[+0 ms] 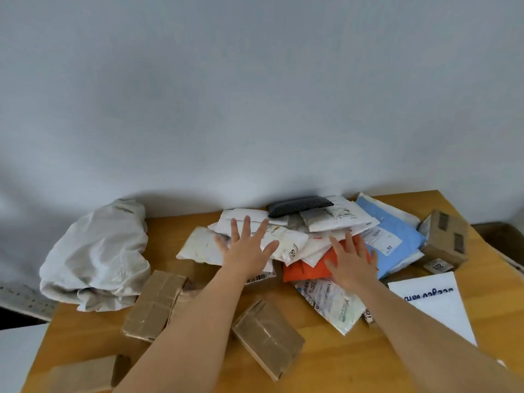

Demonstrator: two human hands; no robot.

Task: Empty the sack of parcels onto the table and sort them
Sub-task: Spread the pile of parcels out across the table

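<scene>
The pale cloth sack (96, 253) lies crumpled and slack at the table's back left. A heap of parcels fills the back middle: white mailers (286, 245), an orange mailer (304, 269), a light blue mailer (397, 236) and a dark grey pouch (299, 206). My left hand (246, 248) lies flat with fingers spread on the white mailers. My right hand (351, 259) lies flat, fingers spread, on the orange mailer. Neither hand grips anything.
Brown cardboard boxes lie at front left (154, 304), front middle (268, 336), bottom left (85, 373) and back right (445, 239). A white printed sheet (433, 304) sits at the right. The wooden table (340, 364) abuts a pale wall.
</scene>
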